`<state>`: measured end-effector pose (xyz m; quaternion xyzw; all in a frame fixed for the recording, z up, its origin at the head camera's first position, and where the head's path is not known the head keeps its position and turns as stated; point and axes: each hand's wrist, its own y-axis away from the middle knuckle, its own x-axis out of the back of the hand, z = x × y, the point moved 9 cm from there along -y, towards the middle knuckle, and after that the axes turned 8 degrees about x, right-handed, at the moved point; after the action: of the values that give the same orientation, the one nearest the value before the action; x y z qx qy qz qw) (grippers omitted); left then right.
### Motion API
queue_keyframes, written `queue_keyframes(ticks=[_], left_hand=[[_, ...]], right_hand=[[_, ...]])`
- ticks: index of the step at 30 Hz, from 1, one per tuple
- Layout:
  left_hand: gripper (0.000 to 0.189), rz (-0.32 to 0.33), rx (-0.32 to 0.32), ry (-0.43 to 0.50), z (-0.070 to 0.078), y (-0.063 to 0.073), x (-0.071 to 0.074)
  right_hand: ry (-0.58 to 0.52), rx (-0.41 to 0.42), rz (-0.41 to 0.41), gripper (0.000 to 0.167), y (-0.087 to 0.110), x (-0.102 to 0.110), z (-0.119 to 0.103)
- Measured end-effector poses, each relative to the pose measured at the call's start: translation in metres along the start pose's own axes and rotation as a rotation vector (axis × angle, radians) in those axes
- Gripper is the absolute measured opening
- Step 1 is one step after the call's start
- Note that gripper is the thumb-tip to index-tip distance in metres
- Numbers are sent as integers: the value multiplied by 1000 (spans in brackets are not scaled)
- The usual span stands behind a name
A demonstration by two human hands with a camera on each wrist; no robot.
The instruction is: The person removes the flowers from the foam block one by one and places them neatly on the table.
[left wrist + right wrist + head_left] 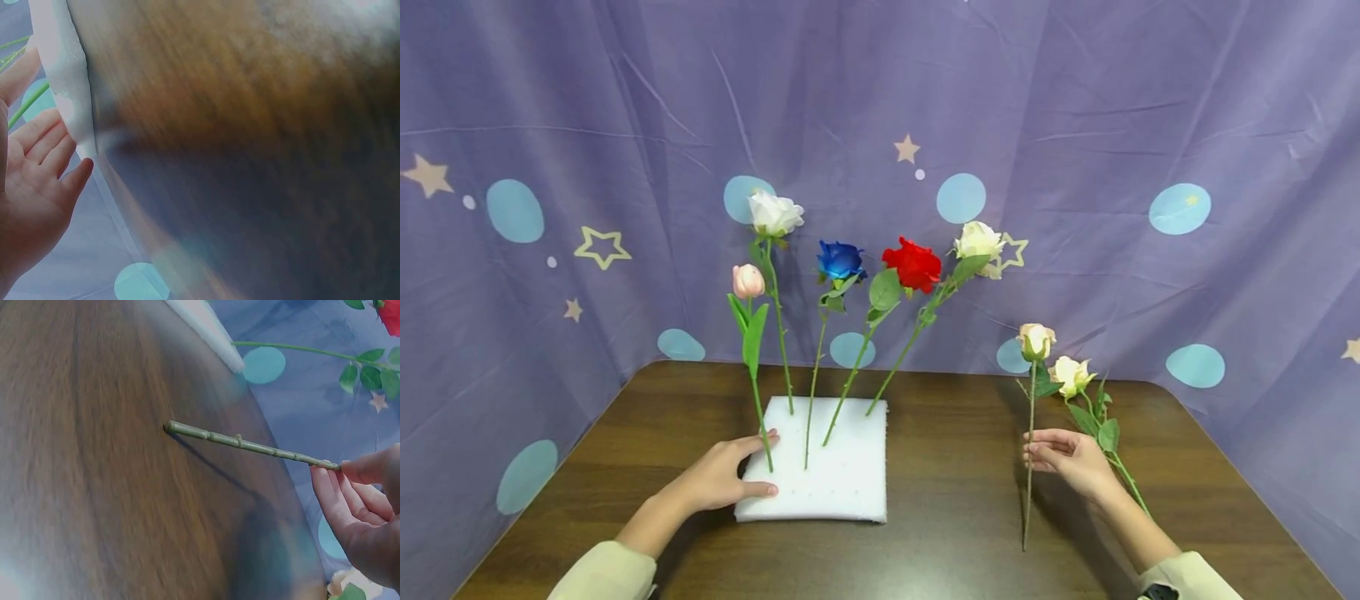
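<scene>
My right hand (1078, 467) pinches the stem of a pale peach rose (1036, 342) between thumb and fingertips, holding it nearly upright, bloom up. In the right wrist view, the bare lower end of its stem (250, 445) points towards the table. At the left edge of a white foam block (850, 496) rests my left hand (718, 475), thumb and fingers spread. A pink tulip (748, 282), a white rose (775, 214), a blue rose (840, 260), a red rose (913, 265) and a creamy white rose (977, 242) stand in the foam, several leaning.
Another pale yellow rose (1071, 375) lies on the brown wooden table (947, 517), beyond and beside my right hand. Small holes dot the foam's near side. A purple curtain (865, 100) with stars and blue ovals hangs behind the table's far edge.
</scene>
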<state>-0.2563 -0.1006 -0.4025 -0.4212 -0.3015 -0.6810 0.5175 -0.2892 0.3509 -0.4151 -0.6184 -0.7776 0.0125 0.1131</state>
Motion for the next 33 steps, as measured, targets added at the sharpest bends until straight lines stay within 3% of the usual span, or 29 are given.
queue_keyframes(ticks=[7, 16, 22, 24, 30, 33], left_hand=[[76, -2, 2, 0, 0, 0, -1], [76, 8, 0, -2, -2, 0, -1], [75, 12, 6, -3, -2, 0, -1], [76, 7, 9, -1, -2, 0, -1], [76, 3, 11, -5, -2, 1, -2], [75, 15, 3, -11, -1, 0, -1]], right_hand=[[102, -41, -2, 40, 5, 15, 6], [341, -82, 28, 30, 9, 31, 7], [755, -97, 74, 19, 11, 46, -2], [848, -97, 87, 16, 11, 49, -5], [846, -112, 88, 12, 10, 55, -3], [915, -89, 103, 10, 10, 60, -7]])
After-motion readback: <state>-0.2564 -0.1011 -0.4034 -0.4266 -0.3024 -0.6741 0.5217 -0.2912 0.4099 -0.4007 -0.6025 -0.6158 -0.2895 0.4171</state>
